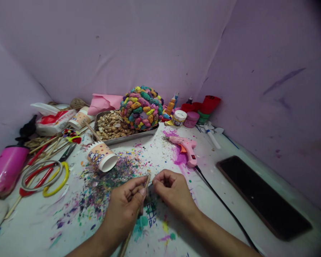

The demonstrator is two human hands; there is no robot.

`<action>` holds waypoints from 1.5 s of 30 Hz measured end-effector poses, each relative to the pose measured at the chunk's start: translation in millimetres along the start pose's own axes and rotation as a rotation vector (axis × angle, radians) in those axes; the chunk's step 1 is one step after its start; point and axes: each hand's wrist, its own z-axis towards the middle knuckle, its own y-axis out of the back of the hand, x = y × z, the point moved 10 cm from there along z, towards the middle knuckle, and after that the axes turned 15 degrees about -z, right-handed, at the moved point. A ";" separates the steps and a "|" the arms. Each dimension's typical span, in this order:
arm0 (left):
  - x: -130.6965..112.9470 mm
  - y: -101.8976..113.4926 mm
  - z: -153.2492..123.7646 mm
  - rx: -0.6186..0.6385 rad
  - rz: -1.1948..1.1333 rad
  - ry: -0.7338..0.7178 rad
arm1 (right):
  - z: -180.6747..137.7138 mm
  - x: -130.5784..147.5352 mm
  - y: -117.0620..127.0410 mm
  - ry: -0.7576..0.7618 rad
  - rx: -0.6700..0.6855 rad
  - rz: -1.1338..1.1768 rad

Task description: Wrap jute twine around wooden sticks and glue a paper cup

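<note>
My left hand (123, 208) is closed around a thin wooden stick (127, 240), which slants up from the bottom edge with its tip just beyond my fingers. Close by on the right, my right hand (176, 194) has thumb and forefinger pinched together near that tip. Something small and pale shows at the pinch, too small to name. Beyond my hands a patterned paper cup (98, 155) with a zigzag-cut edge lies on its side, a stick rising behind it. A pink hot glue gun (186, 145) rests to the right, its black cord trailing toward me.
At the back, a metal tray (140, 135) holds peanut shells (110, 125) and a ball covered in coloured shells (141, 107). Paint jars (179, 117) stand right of it. A phone (262, 196) lies at right; scissors (66, 153) and sticks clutter the left. Paint stains the tabletop.
</note>
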 end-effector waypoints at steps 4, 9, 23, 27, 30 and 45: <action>-3.1 -0.1 -0.1 -0.013 -0.021 -0.005 | -0.6 3.2 2.7 0.054 -0.020 -0.004; -2.6 0.8 -1.4 -0.036 -0.058 0.010 | -4.5 11.1 7.0 0.144 -0.070 -0.070; 2.2 -1.5 -2.0 0.008 -0.039 0.024 | -4.2 12.8 2.3 0.159 -0.044 -0.125; 1.6 -3.8 -2.2 0.032 -0.029 0.027 | -2.6 11.2 0.1 0.151 -0.012 -0.121; 2.3 -6.5 -1.8 0.071 -0.033 0.030 | -1.6 10.2 -1.6 0.144 0.016 -0.104; 1.1 -3.6 -1.3 0.059 -0.037 0.055 | -0.9 13.0 -4.0 0.142 0.074 -0.023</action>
